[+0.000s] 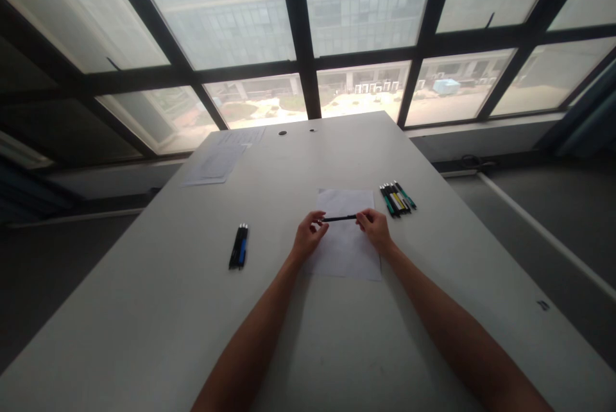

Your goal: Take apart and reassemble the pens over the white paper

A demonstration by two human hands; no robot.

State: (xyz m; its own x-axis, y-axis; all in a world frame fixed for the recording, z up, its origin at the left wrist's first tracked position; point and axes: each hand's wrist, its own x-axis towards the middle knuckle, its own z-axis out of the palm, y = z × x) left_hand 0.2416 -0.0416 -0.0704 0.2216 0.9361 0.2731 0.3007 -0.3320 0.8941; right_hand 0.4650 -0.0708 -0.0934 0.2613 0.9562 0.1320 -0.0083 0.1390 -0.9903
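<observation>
A slim black pen [341, 218] is held level between my two hands, above a white sheet of paper [344, 258]. My left hand [309, 233] pinches one end of it, and my right hand [375, 228] grips the other end. Just beyond my right hand lies a row of several pens [397, 199] with green, yellow, white and black bodies. Farther off to the left of my left hand, a small group of pens [239, 246], black and blue, rests side by side on the table.
The white table [158, 309] stretches away toward large dark-framed windows [303, 40]. Printed sheets [216, 162] lie at its far left, near a round cable hole [282, 133]. A small dark mark or object [543, 305] sits by the right edge.
</observation>
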